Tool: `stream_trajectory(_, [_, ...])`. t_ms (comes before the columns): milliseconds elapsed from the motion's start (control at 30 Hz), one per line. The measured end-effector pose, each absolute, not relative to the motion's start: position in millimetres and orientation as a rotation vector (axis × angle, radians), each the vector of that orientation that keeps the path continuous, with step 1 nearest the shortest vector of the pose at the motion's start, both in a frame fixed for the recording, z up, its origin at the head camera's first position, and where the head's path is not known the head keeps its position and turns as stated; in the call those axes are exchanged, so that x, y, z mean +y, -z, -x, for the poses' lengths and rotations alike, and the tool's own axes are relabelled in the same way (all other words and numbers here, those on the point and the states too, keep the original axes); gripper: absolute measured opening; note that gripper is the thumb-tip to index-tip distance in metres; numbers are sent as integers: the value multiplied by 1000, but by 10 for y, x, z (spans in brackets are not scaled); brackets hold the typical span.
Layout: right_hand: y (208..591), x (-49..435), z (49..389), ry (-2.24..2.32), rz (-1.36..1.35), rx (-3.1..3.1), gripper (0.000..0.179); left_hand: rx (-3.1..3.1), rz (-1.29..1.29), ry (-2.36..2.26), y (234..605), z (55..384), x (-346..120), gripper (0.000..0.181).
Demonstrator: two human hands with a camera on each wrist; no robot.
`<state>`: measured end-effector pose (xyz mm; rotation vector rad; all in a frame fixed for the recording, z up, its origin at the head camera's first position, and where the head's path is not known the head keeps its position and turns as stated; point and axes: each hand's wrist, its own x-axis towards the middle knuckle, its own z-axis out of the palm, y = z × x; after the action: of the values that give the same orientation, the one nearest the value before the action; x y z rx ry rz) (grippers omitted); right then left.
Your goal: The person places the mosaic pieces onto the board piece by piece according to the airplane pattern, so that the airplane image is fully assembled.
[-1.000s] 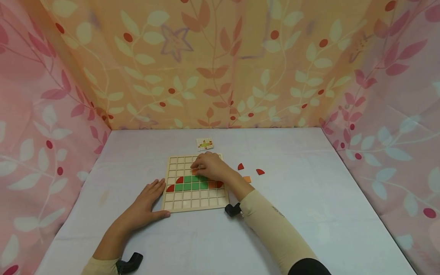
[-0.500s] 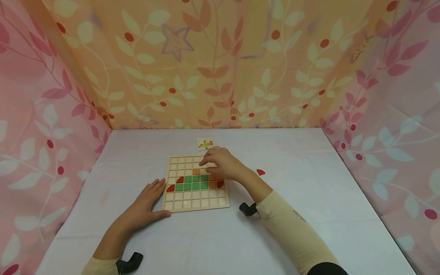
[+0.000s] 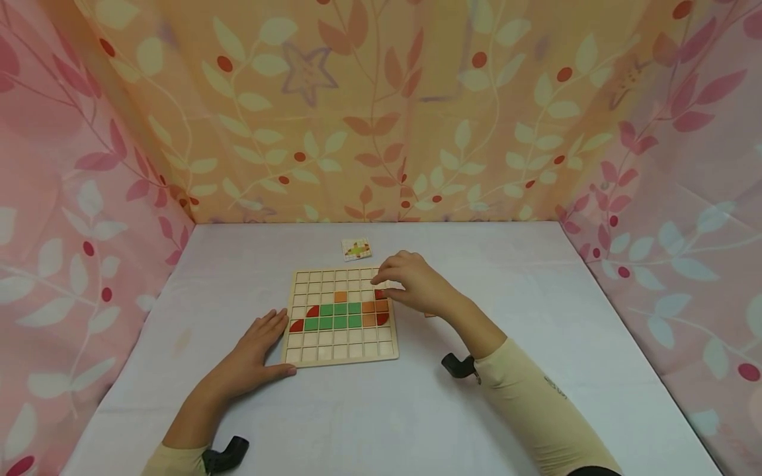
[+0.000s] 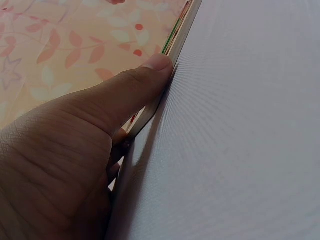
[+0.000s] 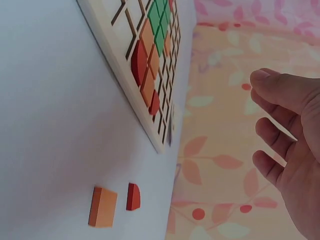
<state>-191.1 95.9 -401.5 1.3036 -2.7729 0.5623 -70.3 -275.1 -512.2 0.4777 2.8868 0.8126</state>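
A square wooden grid board (image 3: 339, 350) lies on the white table, with green, orange and red tiles set in its middle rows. My left hand (image 3: 250, 360) rests at the board's near left corner, straight fingers along the left edge and thumb against the front edge. In the left wrist view the thumb (image 4: 135, 85) touches the board's side. My right hand (image 3: 419, 281) hovers over the board's right edge, fingers loosely bent and nothing between them. Just beside its thumb sits a red quarter-round tile (image 3: 380, 294); an orange square tile (image 3: 340, 297) sits alone farther left.
A small pattern card (image 3: 356, 249) lies behind the board. In the right wrist view, a loose orange block (image 5: 102, 207) and a loose red piece (image 5: 133, 196) lie on the table right of the board. Patterned cloth (image 3: 381, 132) hangs around the table.
My right hand has moved right, from above the lone orange tile to the board's right edge, uncovering the orange and red tiles there. My left hand stays where it was.
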Motion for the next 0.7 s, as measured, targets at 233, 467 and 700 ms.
stream_trajectory(233, [4048, 1145, 1939, -575, -1238, -2791, 27, 2890, -477, -797, 5121, 706, -2744, 115])
stream_trajectory(467, [4093, 1343, 1994, -616, -1196, -2812, 30, 2893, -483, -799, 5113, 705, -2749, 115])
stream_trajectory(700, [4200, 1533, 2116, -655, -1147, -2865, 31, 2888, -481, -801, 5111, 698, -2752, 115])
